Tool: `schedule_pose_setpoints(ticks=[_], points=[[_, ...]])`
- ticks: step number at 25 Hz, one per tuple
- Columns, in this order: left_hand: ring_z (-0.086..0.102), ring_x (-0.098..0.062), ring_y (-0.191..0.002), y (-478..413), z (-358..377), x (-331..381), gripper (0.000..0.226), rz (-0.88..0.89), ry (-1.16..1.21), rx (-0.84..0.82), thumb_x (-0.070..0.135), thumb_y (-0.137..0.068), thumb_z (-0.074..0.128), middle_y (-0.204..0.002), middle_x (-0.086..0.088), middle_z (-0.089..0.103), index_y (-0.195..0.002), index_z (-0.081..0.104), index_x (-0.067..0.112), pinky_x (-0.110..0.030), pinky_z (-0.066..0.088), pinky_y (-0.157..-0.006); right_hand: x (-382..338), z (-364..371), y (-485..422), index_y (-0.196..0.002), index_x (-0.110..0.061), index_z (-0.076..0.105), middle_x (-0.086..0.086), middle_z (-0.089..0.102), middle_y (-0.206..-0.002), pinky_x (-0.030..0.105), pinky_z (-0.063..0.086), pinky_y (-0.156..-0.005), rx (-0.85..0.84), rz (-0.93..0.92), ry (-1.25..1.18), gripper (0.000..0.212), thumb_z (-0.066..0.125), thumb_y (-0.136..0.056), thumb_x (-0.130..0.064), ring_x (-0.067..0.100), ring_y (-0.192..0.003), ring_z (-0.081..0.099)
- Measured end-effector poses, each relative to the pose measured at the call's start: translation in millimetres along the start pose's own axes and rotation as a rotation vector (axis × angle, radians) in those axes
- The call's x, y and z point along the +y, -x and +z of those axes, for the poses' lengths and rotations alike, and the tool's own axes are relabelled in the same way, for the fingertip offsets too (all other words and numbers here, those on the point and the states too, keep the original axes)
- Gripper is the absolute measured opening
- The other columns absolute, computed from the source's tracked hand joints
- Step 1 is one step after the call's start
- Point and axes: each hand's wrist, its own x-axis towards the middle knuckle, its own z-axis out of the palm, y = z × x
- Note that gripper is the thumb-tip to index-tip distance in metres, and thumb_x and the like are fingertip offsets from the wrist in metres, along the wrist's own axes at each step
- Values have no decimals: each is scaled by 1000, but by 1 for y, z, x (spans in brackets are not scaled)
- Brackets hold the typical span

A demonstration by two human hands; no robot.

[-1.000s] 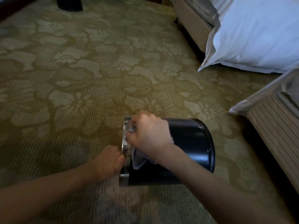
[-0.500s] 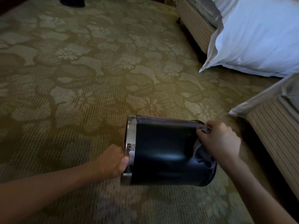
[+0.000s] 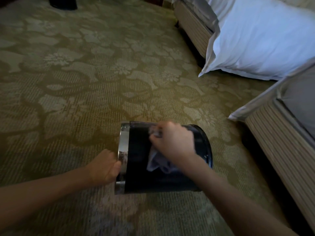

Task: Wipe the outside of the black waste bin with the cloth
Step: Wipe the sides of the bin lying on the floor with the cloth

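**Bin on its side, banded end at my left hand**

On my feed the black waste bin point(image 3: 138, 178) lies tipped over on the patterned carpet point(image 3: 85, 86), between my two hands and close in front of me. Its long axis runs across the view, left to right. The end with the chrome band point(image 3: 123, 149) points left, and the round dark end points right, out past my right wrist.

My left hand point(image 3: 104, 167) is clamped on the banded end. The fingers are curled over the rim out of sight and the thumb lies against the chrome.

My right hand point(image 3: 172, 142) sits on top of the bin's curved wall, about midway along it, with its fingers closed around a bunched pale cloth point(image 3: 156, 161). The loose part of the cloth hangs below the palm and lies against the black side. This hand is motion-blurred, so I cannot make out single fingers.

Beyond my right hand a white pillow point(image 3: 255, 41) leans on a striped bed base point(image 3: 192, 28). A second striped base point(image 3: 281, 143) stands to the right of that hand. Far off above my left hand sits a dark object point(image 3: 63, 3) that I cannot identify.
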Motion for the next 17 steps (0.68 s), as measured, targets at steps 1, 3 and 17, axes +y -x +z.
schedule_pose_setpoints(ticks=[1, 3, 17], points=[[49, -10, -40, -2, -1, 2, 70, 17, 32, 13, 44, -101, 8, -49, 0, 54, -57, 55, 17, -20, 37, -39, 29, -7, 3, -99, -25, 68, 0, 66, -92, 32, 45, -68, 16, 103, 29, 25, 55, -90, -45, 27, -87, 66], [45, -11, -38, -3, -4, 7, 71, 45, 86, 27, 46, -100, 5, -47, -1, 50, -54, 50, 17, -23, 37, -38, 78, -21, 12, -86, -25, 66, -3, 64, -80, 32, 45, -65, 58, 311, 9, 26, 57, -88, -49, 26, -81, 66], [43, -17, -35, 5, -17, 20, 63, -150, 56, -131, 37, -102, 13, -46, -3, 48, -57, 50, 13, -25, 36, -37, -44, 22, 14, -92, -22, 68, -2, 63, -95, 31, 40, -58, 154, -245, -60, 15, 63, -88, -36, 24, -80, 65]])
